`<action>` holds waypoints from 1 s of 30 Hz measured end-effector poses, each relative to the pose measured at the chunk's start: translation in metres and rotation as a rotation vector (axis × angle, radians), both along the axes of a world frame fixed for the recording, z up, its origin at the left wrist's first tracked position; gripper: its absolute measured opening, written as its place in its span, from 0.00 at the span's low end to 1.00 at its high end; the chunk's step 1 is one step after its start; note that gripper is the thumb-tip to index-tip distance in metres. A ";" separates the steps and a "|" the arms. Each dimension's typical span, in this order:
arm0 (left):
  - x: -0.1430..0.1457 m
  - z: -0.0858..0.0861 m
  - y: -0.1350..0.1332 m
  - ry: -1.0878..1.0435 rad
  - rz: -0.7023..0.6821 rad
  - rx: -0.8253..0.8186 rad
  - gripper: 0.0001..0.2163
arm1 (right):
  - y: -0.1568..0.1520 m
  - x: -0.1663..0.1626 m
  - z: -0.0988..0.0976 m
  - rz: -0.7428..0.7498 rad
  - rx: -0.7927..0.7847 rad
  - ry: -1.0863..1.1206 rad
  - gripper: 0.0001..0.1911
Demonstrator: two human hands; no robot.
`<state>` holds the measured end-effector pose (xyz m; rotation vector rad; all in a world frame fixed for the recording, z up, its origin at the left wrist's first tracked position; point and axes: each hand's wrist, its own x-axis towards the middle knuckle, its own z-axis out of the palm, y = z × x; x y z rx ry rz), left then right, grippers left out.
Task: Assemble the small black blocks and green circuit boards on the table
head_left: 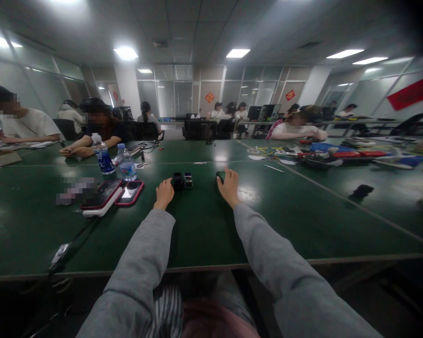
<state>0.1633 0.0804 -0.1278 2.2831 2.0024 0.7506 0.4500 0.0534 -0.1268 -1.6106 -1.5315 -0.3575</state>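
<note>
My left hand rests on the green table with its fingers curled against the left side of a small black box-shaped device. Close against that device's right side stands a second small block with silvery and dark faces. To the right, across a short gap, my right hand grips a small dark block with a greenish face between thumb and fingers, at or just above the tabletop. Its far side is hidden by my fingers. What the small devices are is too small to tell.
Left of my hands lie a pink-edged phone, a larger dark-screened device on a white slab, and two water bottles. Cables and tools clutter the right. A black object lies nearer. Other people sit around.
</note>
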 end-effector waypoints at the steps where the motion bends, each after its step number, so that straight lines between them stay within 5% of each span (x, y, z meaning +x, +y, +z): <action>1: 0.001 0.002 -0.001 -0.020 -0.032 0.018 0.22 | -0.003 -0.012 0.002 0.079 0.013 -0.048 0.30; 5: 0.002 0.005 -0.001 -0.051 -0.173 0.098 0.25 | -0.010 -0.063 0.001 0.375 -0.070 -0.270 0.30; 9: 0.003 0.001 0.003 -0.109 -0.238 0.112 0.25 | -0.008 -0.087 -0.009 0.492 -0.266 -0.360 0.31; 12: 0.003 -0.002 0.005 -0.162 -0.261 0.125 0.25 | -0.006 -0.085 -0.012 0.507 -0.335 -0.297 0.29; 22: 0.005 -0.005 0.004 -0.159 -0.342 0.078 0.28 | -0.012 -0.069 -0.007 0.440 -0.176 -0.170 0.16; 30: 0.006 -0.004 0.006 -0.246 -0.310 0.103 0.29 | -0.013 -0.067 -0.003 0.399 -0.195 -0.109 0.14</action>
